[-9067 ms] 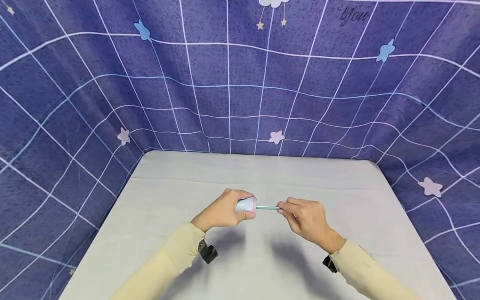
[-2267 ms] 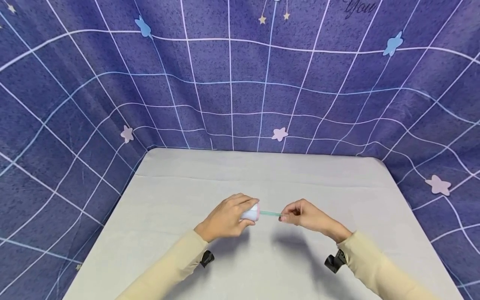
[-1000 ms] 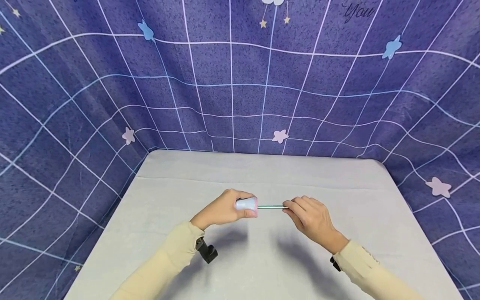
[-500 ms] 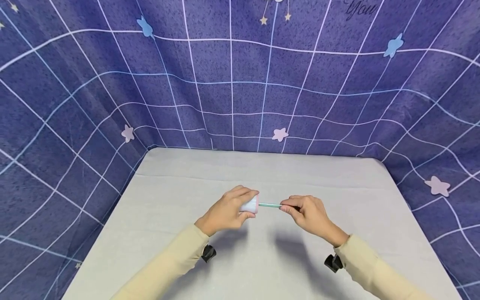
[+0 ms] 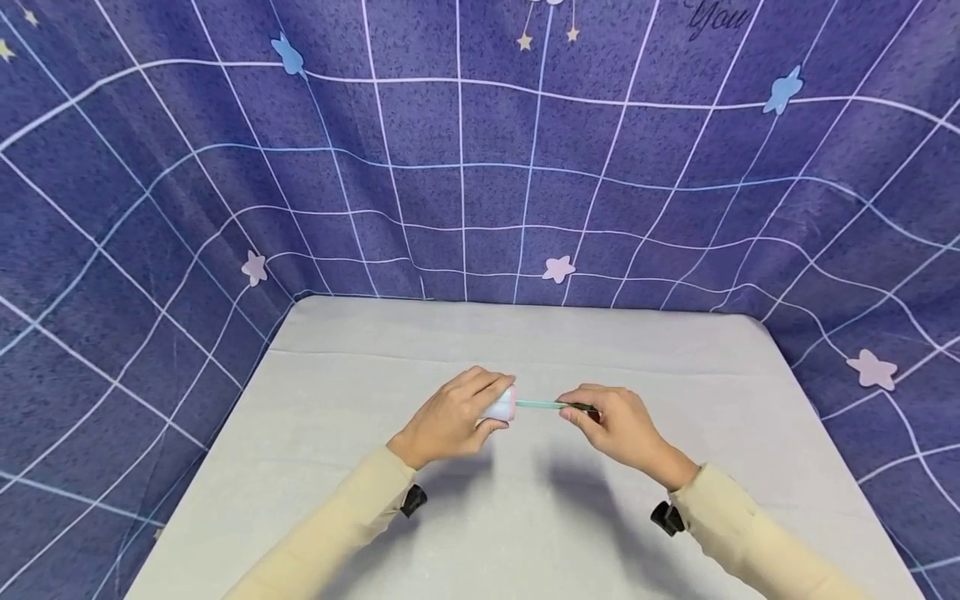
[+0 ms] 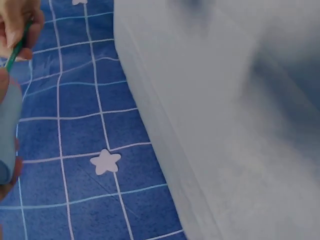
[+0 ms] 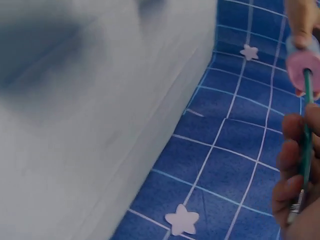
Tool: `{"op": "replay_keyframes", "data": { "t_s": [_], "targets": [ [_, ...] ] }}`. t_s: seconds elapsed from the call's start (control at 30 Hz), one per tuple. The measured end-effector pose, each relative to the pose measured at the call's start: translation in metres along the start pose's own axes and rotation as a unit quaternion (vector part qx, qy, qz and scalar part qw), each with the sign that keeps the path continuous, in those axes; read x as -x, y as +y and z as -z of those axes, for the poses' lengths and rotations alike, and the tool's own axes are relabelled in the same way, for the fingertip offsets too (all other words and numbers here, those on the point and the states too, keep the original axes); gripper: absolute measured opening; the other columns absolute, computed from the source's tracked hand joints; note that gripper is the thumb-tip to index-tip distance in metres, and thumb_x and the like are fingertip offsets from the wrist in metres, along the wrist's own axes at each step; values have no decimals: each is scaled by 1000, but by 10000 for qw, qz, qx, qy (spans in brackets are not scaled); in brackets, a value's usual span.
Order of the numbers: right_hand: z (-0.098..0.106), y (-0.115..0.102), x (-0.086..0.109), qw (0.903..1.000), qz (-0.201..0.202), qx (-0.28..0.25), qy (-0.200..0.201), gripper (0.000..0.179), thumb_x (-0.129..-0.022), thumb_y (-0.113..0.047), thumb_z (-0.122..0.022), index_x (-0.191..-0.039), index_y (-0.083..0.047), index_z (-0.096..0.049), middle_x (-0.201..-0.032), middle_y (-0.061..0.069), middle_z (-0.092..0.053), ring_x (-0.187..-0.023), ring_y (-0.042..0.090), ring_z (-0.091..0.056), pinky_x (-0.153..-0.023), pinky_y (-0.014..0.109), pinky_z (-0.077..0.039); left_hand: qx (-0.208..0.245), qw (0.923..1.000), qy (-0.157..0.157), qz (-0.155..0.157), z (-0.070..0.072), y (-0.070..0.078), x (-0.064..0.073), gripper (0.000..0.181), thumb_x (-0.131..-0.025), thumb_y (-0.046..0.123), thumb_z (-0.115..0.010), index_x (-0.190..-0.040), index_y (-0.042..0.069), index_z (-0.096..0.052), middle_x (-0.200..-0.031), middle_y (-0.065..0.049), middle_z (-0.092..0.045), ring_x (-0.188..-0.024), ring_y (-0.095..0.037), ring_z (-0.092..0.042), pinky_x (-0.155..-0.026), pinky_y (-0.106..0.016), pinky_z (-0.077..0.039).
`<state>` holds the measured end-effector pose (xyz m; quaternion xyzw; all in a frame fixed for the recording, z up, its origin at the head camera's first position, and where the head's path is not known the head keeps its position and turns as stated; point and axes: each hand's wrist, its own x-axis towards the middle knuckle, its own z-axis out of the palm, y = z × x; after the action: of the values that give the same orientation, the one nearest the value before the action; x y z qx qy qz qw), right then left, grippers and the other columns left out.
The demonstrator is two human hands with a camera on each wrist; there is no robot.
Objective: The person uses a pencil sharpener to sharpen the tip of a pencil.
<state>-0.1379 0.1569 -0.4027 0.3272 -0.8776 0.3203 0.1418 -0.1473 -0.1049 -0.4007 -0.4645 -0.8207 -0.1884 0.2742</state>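
So the green pencil [image 5: 538,404] is lying pretty much flat, long axis running left to right, a bit below the middle of the head view. Its left end goes into a hole in the pink face of a pale blue cylinder [image 5: 498,406], and the back end with the silver band points right, into the right hand [image 5: 618,425]. In the right wrist view it's almost vertical along the right edge, band end at the bottom.

The cylinder sits roughly in line with it, pink face toward frame right. Only thing I can see in it is the pencil's end; can't tell what else is inside.

Left hand [image 5: 450,417] has its fingers wrapped around the cylinder, and the right hand's fingers are pinching the pencil. Both things are held up above the white-covered table [image 5: 510,342], with the hands' shadows falling below.
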Motion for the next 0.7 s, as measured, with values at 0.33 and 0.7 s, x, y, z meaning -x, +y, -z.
{"op": "replay_keyframes", "data": {
  "t_s": [0.33,0.7],
  "targets": [
    [-7,9,0,9459,1910,1681,2011,27,-99,-22,-51,-110,-9,-71,-99,2,-73,-82,20,-68,-67,33,-46,1840,9626,-461,1933,11,0,-10,51,-76,15,-79,-122,0,-62,-105,-9,-67,-83,-14,-60,-69,-24,-52],
    [-10,11,-8,8585,3279,2585,2978,20,-95,-14,-57,-91,-8,-75,-71,-4,-65,-52,11,-48,-46,21,-33,3169,9007,-1419,2611,16,-6,-16,33,-79,14,-77,-110,4,-69,-93,-6,-70,-76,-8,-57,-71,-23,-50]
  ]
}}
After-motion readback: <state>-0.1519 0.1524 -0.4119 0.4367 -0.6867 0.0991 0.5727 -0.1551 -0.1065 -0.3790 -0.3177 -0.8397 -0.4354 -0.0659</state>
